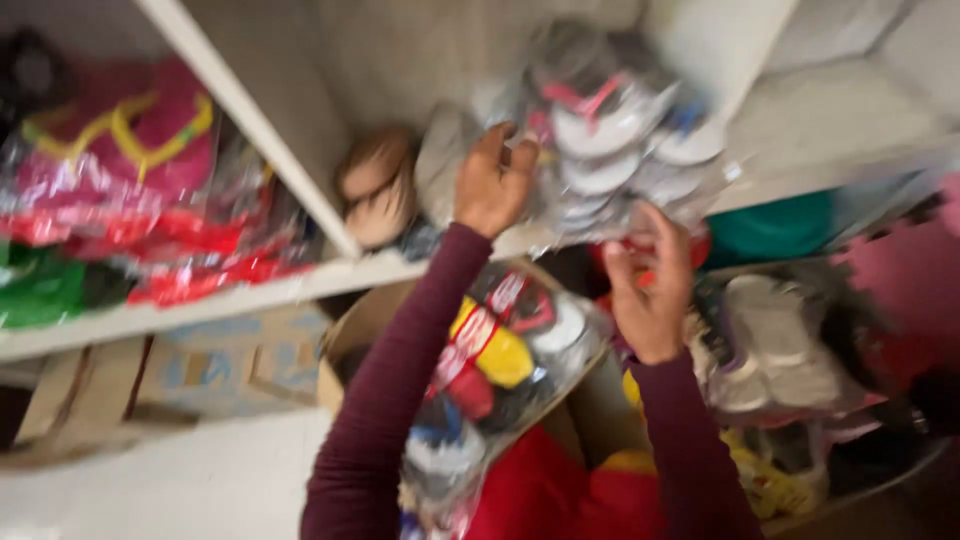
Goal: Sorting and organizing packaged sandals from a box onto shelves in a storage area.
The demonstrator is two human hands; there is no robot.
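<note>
- Where the white shelf (300, 280) meets its upright divider, a clear plastic pack of pale slippers (610, 140), grey-white soles with pink and blue straps, half on the shelf edge and tilted, blurred by motion.
- Left hand (492, 185) raised at the pack's left side, fingers curled against the plastic; grip looks closed on the wrapping, though blur hides the fingertips.
- Right hand (652, 290) below and to the right of the pack, palm up, fingers spread wide, apparently touching the underside of the plastic; holding or merely supporting, cannot tell.
- Both arms in dark maroon sleeves (400, 400), reaching up from the lower edge of the view.
- Just left of the left hand, on the same shelf, a pair of tan sandals (378, 190) and a grey bundle (440, 160) beside them.
- Under the forearms, an open cardboard box (345, 345) with another clear bag of mixed footwear (495, 370), yellow, red, black and white, lying across it.
- Red fabric (530, 495) at the bottom, between the arms.
- To the right, a further bag of pale shoes (775, 345) near a pink foam mat (915, 285).
- Far left compartment: bagged red and pink goods (130, 190), green packaging (40, 290) beneath.
- Flattened cardboard boxes (200, 365) under the shelf at left.
</note>
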